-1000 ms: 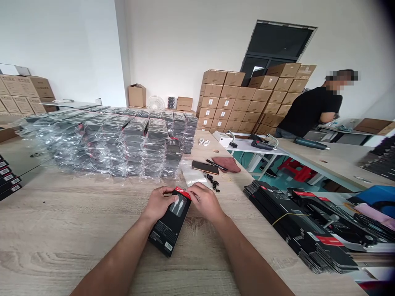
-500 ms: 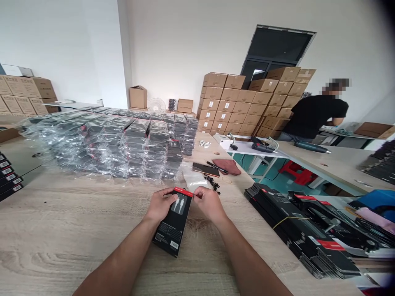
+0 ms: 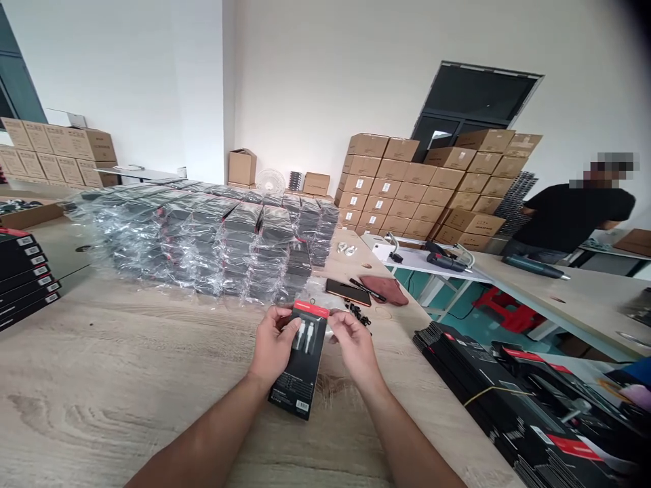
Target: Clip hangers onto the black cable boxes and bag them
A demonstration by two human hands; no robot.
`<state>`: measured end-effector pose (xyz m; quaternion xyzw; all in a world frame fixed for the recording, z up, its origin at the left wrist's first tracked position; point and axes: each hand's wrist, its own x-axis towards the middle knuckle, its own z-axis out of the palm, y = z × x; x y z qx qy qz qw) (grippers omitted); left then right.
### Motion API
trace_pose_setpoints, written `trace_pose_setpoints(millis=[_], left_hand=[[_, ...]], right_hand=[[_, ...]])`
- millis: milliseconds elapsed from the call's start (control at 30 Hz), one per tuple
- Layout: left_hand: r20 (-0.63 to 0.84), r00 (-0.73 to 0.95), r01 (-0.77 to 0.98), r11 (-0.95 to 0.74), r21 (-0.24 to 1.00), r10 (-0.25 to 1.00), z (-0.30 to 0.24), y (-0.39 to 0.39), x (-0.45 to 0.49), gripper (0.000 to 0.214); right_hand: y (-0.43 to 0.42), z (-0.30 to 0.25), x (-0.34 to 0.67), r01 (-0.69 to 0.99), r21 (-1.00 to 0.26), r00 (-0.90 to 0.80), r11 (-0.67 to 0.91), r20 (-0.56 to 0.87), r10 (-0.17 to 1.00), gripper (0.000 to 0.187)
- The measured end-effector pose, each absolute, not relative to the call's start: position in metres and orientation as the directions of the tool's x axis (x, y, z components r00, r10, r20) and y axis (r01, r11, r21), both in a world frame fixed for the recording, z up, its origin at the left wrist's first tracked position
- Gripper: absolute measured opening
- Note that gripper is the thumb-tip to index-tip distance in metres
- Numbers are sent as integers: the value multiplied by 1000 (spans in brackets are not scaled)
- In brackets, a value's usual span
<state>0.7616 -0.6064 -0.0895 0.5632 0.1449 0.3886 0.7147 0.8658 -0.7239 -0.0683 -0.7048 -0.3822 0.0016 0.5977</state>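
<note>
A slim black cable box (image 3: pixel 298 375) with a red top band stands tilted just above the wooden table, its printed side towards me. White cable plugs and a barcode label show on its face. My left hand (image 3: pixel 274 346) grips its upper left side, thumb across the front. At the upper right corner, my right hand (image 3: pixel 352 339) pinches the edge between thumb and fingers; the fingertips are partly hidden. Just beyond the box lie small black parts (image 3: pixel 359 313), a phone (image 3: pixel 348 293), a pen (image 3: pixel 367 290) and a dark red cloth (image 3: pixel 389 290).
Plastic-wrapped stacks of black boxes (image 3: pixel 203 237) fill the table's far left. Flat black cartons (image 3: pixel 472 379) lie banded at the right, and more boxes (image 3: pixel 23 274) are stacked at the left edge. Behind are brown cartons (image 3: pixel 401 186) and a person in black (image 3: pixel 569 217).
The view has swung left, so the scene sits further right. My right hand has shifted its fingers at the box's top corner, now with the thumb straighter. My left hand keeps its hold.
</note>
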Motion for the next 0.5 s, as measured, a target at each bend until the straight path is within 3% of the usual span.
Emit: trace_pose_setpoints(millis=[100, 200, 267, 400, 500], left_hand=[[339, 640, -499, 38, 866, 689, -69, -610, 751, 26], [343, 641, -491, 23, 871, 686, -48, -605, 738, 35], [309, 707, -419, 25, 908, 636, -41, -597, 730, 37], [255, 843, -221, -129, 967, 474, -54, -577, 724, 23], [218, 875, -63, -343, 937, 433, -80, -567, 728, 17]], right_hand=[[-725, -57, 856, 380, -913, 755, 146, 397, 522, 26], [-731, -45, 849, 426, -878, 717, 220, 476, 510, 27], [-734, -42, 851, 423, -875, 660, 237, 476, 582, 36], [-737, -51, 866, 442, -895, 486, 62, 297, 822, 32], [-739, -61, 875, 518, -852, 402, -74, 166, 900, 30]])
